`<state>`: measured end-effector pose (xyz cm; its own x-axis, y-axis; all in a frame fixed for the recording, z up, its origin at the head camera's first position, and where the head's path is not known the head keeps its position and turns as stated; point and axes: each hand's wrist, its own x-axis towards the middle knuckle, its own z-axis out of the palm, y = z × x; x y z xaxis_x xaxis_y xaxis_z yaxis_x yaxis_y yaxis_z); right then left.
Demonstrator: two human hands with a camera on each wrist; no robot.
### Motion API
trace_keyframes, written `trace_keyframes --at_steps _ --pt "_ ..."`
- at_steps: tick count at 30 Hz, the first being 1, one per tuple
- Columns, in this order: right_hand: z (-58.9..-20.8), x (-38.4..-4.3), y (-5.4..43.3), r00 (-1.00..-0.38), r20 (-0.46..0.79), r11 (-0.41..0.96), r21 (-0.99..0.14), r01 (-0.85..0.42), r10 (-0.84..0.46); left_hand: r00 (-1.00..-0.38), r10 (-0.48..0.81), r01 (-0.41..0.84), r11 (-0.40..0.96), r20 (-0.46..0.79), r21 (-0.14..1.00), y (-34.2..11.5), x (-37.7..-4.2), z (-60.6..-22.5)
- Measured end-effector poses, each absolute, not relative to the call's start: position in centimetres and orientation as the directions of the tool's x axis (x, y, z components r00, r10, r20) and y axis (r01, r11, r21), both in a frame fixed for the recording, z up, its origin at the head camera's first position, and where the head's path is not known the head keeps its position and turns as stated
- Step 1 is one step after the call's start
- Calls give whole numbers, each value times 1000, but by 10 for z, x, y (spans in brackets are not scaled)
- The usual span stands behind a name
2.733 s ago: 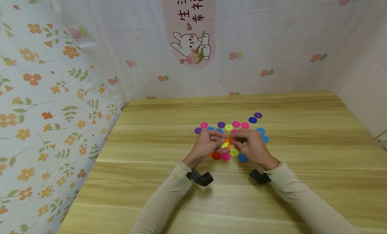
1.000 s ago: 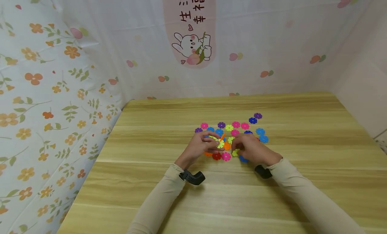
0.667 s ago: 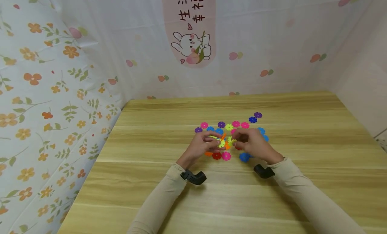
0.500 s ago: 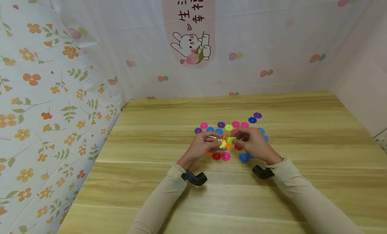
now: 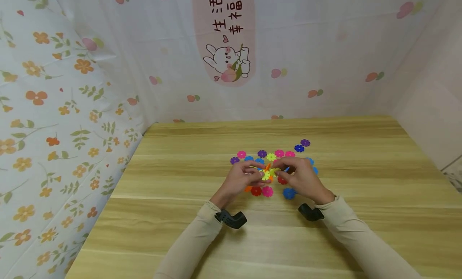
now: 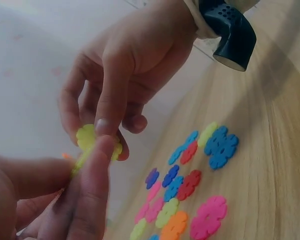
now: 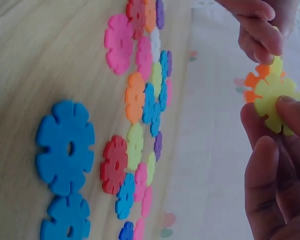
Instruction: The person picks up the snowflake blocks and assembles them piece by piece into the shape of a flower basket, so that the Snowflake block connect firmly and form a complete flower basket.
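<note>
Both hands meet above the table's middle. My left hand point(image 5: 238, 182) pinches a yellow snowflake disc point(image 5: 265, 175), with an orange snowflake disc point(image 5: 268, 166) standing at an angle to it. My right hand point(image 5: 306, 179) holds a second yellow snowflake disc point(image 7: 273, 102) between thumb and fingers. In the right wrist view this disc meets the edge of the left hand's yellow one point(image 7: 276, 65), with the orange disc point(image 7: 251, 86) behind. Whether the two yellow discs are slotted together cannot be told. Fingers partly cover the pieces in the left wrist view.
Loose snowflake discs lie around and below the hands, among them a pink one point(image 5: 267, 191), a red one point(image 5: 256, 191) and a blue one point(image 7: 65, 147). Purple point(image 5: 305, 142) and dark blue point(image 5: 299, 148) discs lie farther back. A patterned cloth point(image 5: 173, 66) hangs behind the wooden table point(image 5: 162, 215).
My right hand, low over the table at a yellow disc a second ago, has lifted that disc and brought it left against the pieces in my left hand. The left hand has stayed nearly still.
</note>
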<state>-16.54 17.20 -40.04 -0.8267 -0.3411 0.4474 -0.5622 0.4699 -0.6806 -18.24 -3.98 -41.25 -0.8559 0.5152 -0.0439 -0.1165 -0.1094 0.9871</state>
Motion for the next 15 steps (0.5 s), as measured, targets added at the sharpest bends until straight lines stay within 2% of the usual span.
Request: trace_keyframes --at_steps 6,15 --pt "-402 -166 170 -793 495 450 -653 -610 -356 -855 517 -98 -106 -29 989 -39 -181 -411" --pt "-394 -159 164 -802 491 402 -695 -596 -340 -877 480 -130 -176 -30 976 -31 -176 -408"
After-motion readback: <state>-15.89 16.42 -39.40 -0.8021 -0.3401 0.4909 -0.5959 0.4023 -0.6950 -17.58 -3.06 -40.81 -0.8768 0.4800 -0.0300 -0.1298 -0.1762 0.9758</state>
